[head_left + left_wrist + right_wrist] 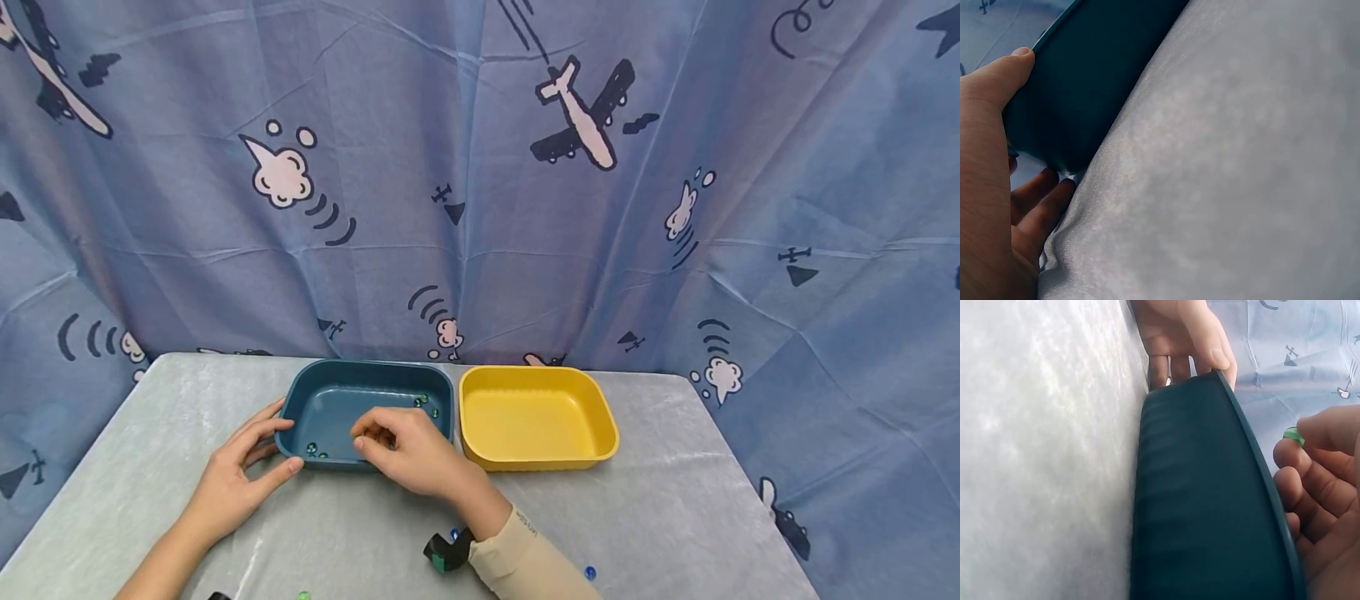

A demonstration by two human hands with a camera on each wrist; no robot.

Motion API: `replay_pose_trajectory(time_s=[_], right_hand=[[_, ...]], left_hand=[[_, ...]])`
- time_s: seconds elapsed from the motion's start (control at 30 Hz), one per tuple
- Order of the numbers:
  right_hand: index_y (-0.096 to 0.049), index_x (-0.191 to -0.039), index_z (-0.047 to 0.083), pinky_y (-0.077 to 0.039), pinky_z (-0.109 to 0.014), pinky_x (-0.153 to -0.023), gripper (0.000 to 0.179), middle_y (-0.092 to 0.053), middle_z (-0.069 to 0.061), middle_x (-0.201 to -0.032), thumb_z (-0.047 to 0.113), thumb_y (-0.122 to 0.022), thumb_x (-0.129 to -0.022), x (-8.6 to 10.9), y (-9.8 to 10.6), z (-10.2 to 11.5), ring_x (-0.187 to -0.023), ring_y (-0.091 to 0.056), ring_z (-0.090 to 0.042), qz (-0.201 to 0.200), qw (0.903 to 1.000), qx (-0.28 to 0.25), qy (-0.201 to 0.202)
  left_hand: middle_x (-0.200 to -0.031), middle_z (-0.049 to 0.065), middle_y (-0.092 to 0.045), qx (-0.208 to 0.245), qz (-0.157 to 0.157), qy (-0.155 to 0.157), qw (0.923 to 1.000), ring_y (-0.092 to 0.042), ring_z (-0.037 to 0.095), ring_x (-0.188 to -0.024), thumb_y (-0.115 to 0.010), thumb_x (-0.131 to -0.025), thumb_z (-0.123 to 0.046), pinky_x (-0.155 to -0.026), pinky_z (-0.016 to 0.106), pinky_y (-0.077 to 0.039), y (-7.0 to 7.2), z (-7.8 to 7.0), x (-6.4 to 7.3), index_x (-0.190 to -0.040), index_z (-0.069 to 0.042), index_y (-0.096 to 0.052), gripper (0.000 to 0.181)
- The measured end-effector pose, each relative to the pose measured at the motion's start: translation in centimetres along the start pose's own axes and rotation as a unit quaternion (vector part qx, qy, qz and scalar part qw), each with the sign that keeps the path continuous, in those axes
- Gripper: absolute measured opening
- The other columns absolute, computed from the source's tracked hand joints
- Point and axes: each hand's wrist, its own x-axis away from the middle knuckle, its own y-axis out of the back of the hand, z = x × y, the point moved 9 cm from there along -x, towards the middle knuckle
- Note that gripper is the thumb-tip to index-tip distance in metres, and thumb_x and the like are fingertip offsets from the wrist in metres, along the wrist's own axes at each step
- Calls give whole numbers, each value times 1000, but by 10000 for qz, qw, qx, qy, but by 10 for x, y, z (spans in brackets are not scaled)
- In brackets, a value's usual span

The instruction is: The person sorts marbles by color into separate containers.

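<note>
A teal rectangular tub (pixel 333 408) stands on the table, with several green glass marbles (pixel 312 448) inside, near its front left and back right corners. My left hand (pixel 232 479) holds the tub's left end, thumb at the front rim and fingers along the side. Over the tub's front right part is my right hand (pixel 416 450), palm side turned away from the head view. Between its thumb and index finger it pinches a green marble (pixel 1294 435), seen in the right wrist view above the rim; the head view hides that marble.
Close on the tub's right stands a yellow tub (pixel 525 417). Loose on the pale tablecloth lie a blue marble (pixel 590 573), another blue marble (pixel 454 533) beside the right wrist's black camera (pixel 447 553), and a green marble (pixel 303 596). A blue printed curtain (pixel 480 183) hangs behind.
</note>
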Motion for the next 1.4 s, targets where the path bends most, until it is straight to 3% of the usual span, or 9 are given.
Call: replay_pose_trajectory(time_s=[0.63, 0.93, 1.4], right_hand=[[-77, -115, 8, -55, -17, -63, 13, -68, 12, -87, 16, -68, -109, 0, 1, -7, -72, -57, 2, 3, 9999, -18, -123], [-77, -117, 10, -56, -20, -64, 16, -71, 10, -93, 20, -67, -111, 2, 9, -13, -75, -58, -2, -79, 9992, -182, -358], [-77, -116, 10, -54, -19, -64, 14, -68, 11, -92, 18, -67, -111, 3, 14, -9, -75, -58, -4, -101, 9993, -208, -299]], left_hand=[[-170, 11, -44, -17, -15, 16, 10000, -46, -11, -140, -87, -95, -6, -102, 9, -52, 0, 0, 0, -140, -4, -67, 49], [-170, 10, -44, 8, 17, -13, 10000, -47, -10, -140, -86, -95, -5, -102, 9, -51, 0, 0, 0, -141, -5, -67, 50], [-170, 10, -44, -5, 6, -6, 10000, -47, -10, -140, -87, -95, -6, -102, 9, -52, 1, 0, -1, -141, -6, -68, 50]])
